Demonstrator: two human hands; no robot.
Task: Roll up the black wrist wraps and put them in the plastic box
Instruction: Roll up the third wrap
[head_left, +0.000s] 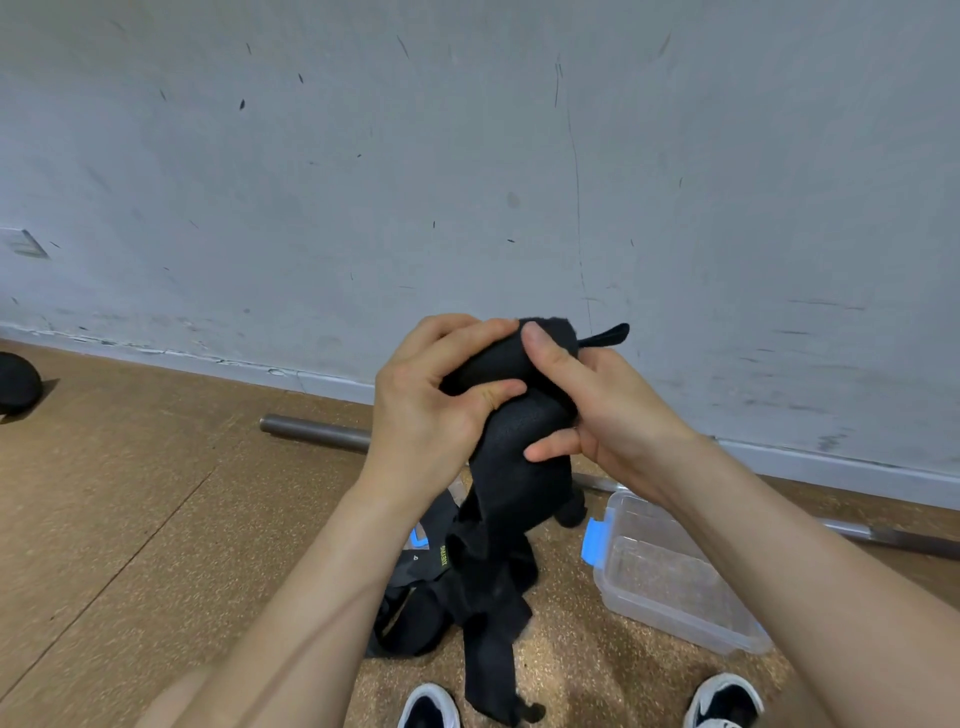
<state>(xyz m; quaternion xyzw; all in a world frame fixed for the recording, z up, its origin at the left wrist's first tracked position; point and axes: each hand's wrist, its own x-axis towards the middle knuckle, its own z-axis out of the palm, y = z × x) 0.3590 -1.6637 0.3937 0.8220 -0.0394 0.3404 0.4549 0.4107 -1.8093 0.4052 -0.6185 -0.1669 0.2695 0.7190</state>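
Meanwhile both hands (511, 402) grip a black wrist wrap (519, 467); the plastic box (670, 577) holds nothing.

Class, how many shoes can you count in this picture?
2. One shoe sits at the bottom edge, left of the hanging black wrist wrap; the other shoe at bottom right, below the plastic box.

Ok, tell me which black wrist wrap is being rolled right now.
The one held up by both the left hand and the right hand, the held wrap with its tail hanging down. The other wraps lie heaped on the floor, untouched.
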